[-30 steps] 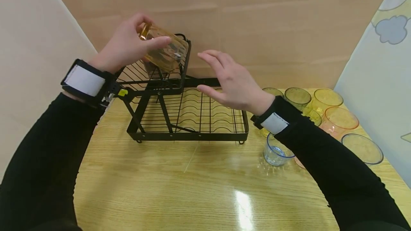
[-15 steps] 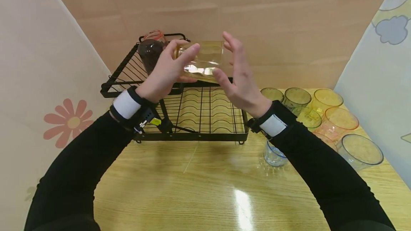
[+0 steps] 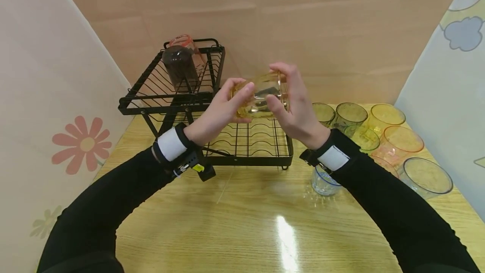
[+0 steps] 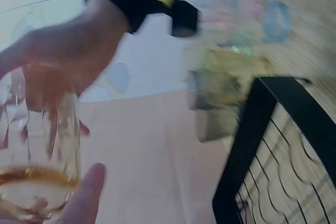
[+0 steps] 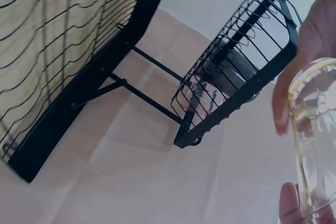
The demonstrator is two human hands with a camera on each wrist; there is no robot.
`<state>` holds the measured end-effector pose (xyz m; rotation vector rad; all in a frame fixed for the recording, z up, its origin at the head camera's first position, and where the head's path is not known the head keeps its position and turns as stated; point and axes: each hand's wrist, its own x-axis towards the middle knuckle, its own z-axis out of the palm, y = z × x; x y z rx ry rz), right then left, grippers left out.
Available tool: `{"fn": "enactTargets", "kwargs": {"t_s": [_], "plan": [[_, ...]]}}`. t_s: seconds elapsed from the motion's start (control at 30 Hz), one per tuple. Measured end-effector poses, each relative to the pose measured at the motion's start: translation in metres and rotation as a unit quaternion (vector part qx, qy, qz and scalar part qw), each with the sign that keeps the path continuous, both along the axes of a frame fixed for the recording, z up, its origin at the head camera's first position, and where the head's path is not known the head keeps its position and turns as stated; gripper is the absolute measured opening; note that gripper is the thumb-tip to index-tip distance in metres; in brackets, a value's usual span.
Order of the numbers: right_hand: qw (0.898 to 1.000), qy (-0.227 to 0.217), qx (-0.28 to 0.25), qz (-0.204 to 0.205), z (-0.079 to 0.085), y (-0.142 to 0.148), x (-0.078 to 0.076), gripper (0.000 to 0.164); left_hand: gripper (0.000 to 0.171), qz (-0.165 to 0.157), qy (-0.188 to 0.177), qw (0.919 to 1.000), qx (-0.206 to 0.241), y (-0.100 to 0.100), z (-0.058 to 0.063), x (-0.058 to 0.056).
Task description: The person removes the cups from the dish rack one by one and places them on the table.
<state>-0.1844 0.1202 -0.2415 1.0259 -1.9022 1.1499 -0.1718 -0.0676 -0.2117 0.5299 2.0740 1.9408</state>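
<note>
A clear amber drinking glass (image 3: 263, 92) is held on its side in the air, above the lower tier of the black dish rack (image 3: 242, 161). My left hand (image 3: 223, 108) grips its left end, thumb over the near side. At the other end, my right hand (image 3: 297, 111) holds the glass around the rim, thumb in front and fingers behind. The amber glass (image 5: 317, 140) also shows between the hands in the right wrist view, and the left wrist view shows the glass (image 4: 39, 129) partly cut off.
On the rack's upper tier stand an upside-down dark glass (image 3: 179, 66) and a red-tinted glass (image 3: 198, 60). Several coloured glasses, one of them olive (image 3: 351, 113), stand on the table at right. A blue-rimmed glass (image 3: 323, 183) sits near my right wrist.
My left hand has carried the amber glass from the rack's upper tier rightward and down. My right hand, earlier apart from it, now holds the rim end.
</note>
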Motion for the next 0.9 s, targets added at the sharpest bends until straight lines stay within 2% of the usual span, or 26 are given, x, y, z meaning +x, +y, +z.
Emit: {"fn": "enactTargets", "kwargs": {"t_s": [0.1,0.2,0.3,0.43,0.5,0.53,0.6,0.7,0.77,0.9], "plan": [[0.999,0.001,0.042,-0.001,-0.003,0.01,0.006,0.073,0.04,-0.027,0.02,0.9978,-0.058,-0.006,-0.008,0.004],[0.997,0.001,0.081,-0.005,-0.007,0.021,0.011,0.073,0.045,-0.04,0.053,0.9892,-0.131,-0.015,-0.014,0.009],[0.993,0.0,0.115,-0.018,-0.012,0.032,0.016,0.072,0.05,-0.044,0.089,0.9744,-0.201,-0.026,-0.019,0.014],[0.987,-0.003,0.154,-0.036,-0.018,0.045,0.025,0.07,0.056,-0.057,0.136,0.9536,-0.262,-0.04,-0.021,0.02],[0.984,-0.003,0.173,-0.038,-0.021,0.051,0.03,0.069,0.058,-0.063,0.169,0.9384,-0.295,-0.047,-0.021,0.023],[0.982,-0.001,0.183,-0.038,-0.023,0.053,0.033,0.069,0.06,-0.067,0.192,0.9279,-0.313,-0.05,-0.02,0.025],[0.978,-0.001,0.205,-0.036,-0.027,0.06,0.042,0.069,0.061,-0.075,0.248,0.9008,-0.349,-0.055,-0.019,0.027],[0.969,-0.016,0.244,-0.033,-0.037,0.071,0.057,0.066,0.059,-0.072,0.343,0.8511,-0.391,-0.063,-0.017,0.029],[0.961,-0.03,0.271,-0.035,-0.044,0.079,0.067,0.062,0.057,-0.065,0.408,0.8174,-0.401,-0.068,-0.016,0.029],[0.949,-0.048,0.311,-0.038,-0.058,0.093,0.085,0.057,0.055,-0.055,0.518,0.7573,-0.394,-0.079,-0.016,0.025]]}}
